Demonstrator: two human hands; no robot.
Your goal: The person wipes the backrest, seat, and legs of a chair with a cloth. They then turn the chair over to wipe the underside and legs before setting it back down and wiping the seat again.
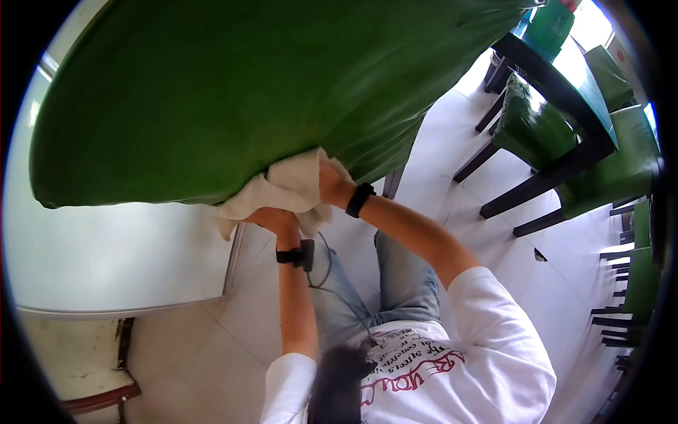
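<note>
A cream-coloured cloth [300, 177] is bunched against the lower edge of a large green covered surface [212, 92], which looks like the padded back of a chair. My right hand [335, 186] is closed on the cloth's right part and presses it to the green cover. Just left of it and lower, my left hand [272, 218] grips the cloth's hanging part, its fingers mostly hidden under the fabric. Each wrist wears a black band, and a thin cable runs from the left one.
Green-covered chairs [533, 127] with dark legs stand beside a dark-framed table [600, 113] on the right. A green container [549, 32] is on that table. At left is a white panel [120, 258] with a metal edge. The floor [494, 283] is pale tile.
</note>
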